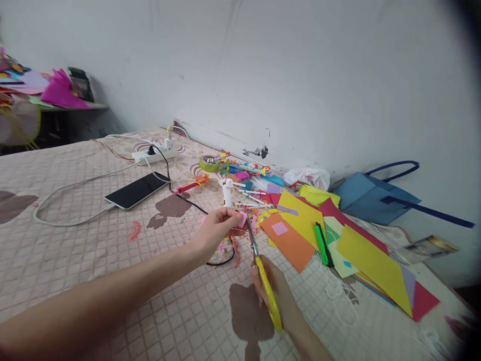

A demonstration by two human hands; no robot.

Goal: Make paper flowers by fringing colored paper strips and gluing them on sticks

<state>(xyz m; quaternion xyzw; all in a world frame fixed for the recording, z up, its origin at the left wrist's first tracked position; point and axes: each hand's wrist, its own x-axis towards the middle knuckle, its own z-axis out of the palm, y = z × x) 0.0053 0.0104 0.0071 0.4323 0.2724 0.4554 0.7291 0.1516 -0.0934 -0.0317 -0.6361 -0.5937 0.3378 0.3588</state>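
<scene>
Okay, nearest first: I have the right hand (276, 286) curled around the yellow handle of the scissors (267, 286), blades pointing up and away from me. Can't tell if the blades are parted. Just past it, my left hand (212, 235) pinches a small pink paper (243, 219) between thumb and fingers; the paper is right at the blade tips, held above the patterned cloth (75, 240). I can't tell if a blade is biting into it.

To the right, loose white string (338, 291), then an orange sheet (296, 253) with a pink square (279, 228) on it, and a green cutter (323, 244) lying across coloured sheets. Beyond my left hand I get a white glue gun (227, 193), upright. Phone (137, 190) is off left, cable attached. Further back: green tape roll (209, 164), power strip (154, 155) with plugs in, blue bag (376, 198) against the wall (263, 75).
</scene>
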